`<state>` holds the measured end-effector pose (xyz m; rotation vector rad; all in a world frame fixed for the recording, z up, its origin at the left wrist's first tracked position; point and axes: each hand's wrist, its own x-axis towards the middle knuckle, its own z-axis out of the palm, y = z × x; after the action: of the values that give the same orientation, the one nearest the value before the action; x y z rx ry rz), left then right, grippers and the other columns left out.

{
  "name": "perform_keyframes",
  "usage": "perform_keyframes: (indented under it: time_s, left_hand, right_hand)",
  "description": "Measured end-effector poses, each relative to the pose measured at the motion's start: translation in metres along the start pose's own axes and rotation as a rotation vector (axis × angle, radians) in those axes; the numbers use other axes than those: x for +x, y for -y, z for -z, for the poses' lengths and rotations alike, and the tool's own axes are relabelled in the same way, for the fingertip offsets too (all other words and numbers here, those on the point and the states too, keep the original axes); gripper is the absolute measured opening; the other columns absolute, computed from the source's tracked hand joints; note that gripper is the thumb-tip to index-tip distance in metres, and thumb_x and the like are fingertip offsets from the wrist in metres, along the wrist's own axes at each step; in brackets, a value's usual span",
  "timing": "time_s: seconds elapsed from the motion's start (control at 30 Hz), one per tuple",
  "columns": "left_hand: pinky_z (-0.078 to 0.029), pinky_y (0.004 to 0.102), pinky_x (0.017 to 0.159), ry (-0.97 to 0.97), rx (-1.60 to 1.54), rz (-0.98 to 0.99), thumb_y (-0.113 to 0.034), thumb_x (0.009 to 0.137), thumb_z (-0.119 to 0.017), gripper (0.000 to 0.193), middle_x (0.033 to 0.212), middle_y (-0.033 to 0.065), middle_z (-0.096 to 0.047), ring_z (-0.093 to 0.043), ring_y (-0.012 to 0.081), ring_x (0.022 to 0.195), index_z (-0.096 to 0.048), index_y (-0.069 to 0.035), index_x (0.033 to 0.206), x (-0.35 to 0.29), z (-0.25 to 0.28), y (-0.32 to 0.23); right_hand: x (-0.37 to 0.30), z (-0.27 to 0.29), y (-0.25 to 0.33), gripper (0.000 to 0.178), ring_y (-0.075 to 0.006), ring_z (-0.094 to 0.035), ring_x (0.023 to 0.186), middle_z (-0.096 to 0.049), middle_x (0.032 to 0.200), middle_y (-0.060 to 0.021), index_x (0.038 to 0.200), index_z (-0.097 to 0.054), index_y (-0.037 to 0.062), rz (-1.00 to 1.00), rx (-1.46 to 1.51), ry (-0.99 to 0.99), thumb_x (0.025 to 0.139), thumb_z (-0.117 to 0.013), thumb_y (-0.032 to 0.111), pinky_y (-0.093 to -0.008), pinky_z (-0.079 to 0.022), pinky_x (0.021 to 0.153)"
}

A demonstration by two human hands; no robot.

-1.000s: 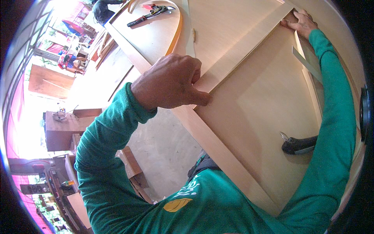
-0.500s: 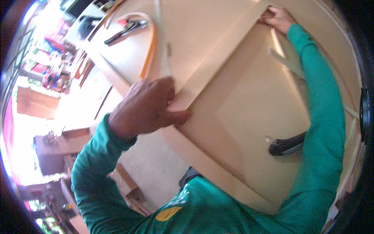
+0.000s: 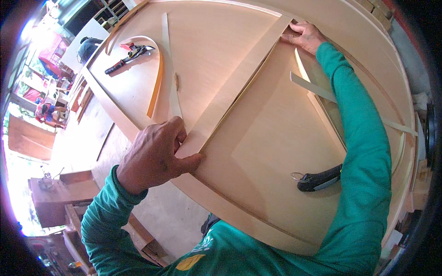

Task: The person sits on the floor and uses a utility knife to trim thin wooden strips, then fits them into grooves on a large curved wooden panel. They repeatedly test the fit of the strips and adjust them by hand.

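A wide pale wooden strip (image 3: 237,85) spans a large framed wooden panel (image 3: 271,124) diagonally. At the strip's near end my left hand (image 3: 154,154) is closed, its thumb and fingers gripping the end by the panel's near border. My right hand (image 3: 304,37) grips the far end at the panel's far border; some of its fingers are hidden. A dark gap runs along the strip's right edge. Left of the strip, a red-and-black hand tool (image 3: 131,57) lies on the panel within a curved orange-edged band (image 3: 157,87).
A thin pale strip (image 3: 169,60) lies left of the board. Narrow wood pieces (image 3: 313,87) lie beside my right forearm, which partly covers a black handle with a metal ring (image 3: 320,178). A brown wooden box (image 3: 62,193) stands at left. Other people (image 3: 48,112) are farther back.
The whole view has shifted, so panel, hands and tools appear lower and farther left. Both hands keep their hold on the strip's ends.
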<state>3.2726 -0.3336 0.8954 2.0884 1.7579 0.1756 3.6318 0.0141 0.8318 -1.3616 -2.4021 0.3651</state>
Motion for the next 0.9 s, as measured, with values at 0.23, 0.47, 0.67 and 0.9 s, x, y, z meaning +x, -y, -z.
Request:
perform_keyframes:
  time_s: [0.23,0.47,0.67,0.9]
  left_hand:
    - [-0.051,0.0459,0.069,-0.007,-0.071,0.027,-0.031,0.081,-0.091,0.046,0.080,0.0144,-0.063,-0.066,0.0345,0.075,-0.057,-0.005,0.097,-0.005,-0.007,0.004]
    - [-0.054,0.0461,0.076,-0.090,0.043,-0.086,-0.031,0.080,-0.089,0.046,0.087,0.0178,-0.067,-0.070,0.0364,0.082,-0.056,-0.003,0.098,-0.006,-0.010,-0.006]
    - [-0.052,0.0463,0.072,0.036,0.008,-0.003,-0.034,0.081,-0.089,0.047,0.083,0.0160,-0.065,-0.067,0.0354,0.078,-0.057,-0.003,0.096,0.000,-0.003,0.004]
    - [-0.051,0.0439,0.071,0.132,-0.054,0.024,-0.045,0.081,-0.091,0.052,0.077,0.0112,-0.062,-0.061,0.0277,0.072,-0.061,-0.004,0.095,0.008,0.005,0.016]
  right_hand:
    - [0.003,-0.008,-0.006,0.077,-0.0312,-0.069,0.120,-0.074,0.126,-0.0174,0.137,-0.069,-0.0013,0.071,-0.059,-0.103,0.089,-0.081,0.058,-0.0399,-0.050,0.108]
    - [0.009,-0.013,-0.021,0.082,-0.0294,-0.073,0.113,-0.077,0.118,-0.0197,0.138,-0.070,0.0011,0.051,-0.153,-0.107,0.084,-0.084,0.063,-0.0411,-0.053,0.103]
    - [0.018,-0.019,-0.030,0.077,-0.0247,-0.072,0.111,-0.078,0.122,-0.0138,0.140,-0.069,0.0022,0.038,0.224,0.070,0.087,-0.083,0.057,-0.0372,-0.053,0.102]
    - [0.013,-0.006,-0.004,0.068,-0.0277,-0.068,0.123,-0.074,0.131,-0.0163,0.133,-0.071,-0.0029,0.088,0.065,-0.022,0.088,-0.084,0.046,-0.0386,-0.050,0.109]
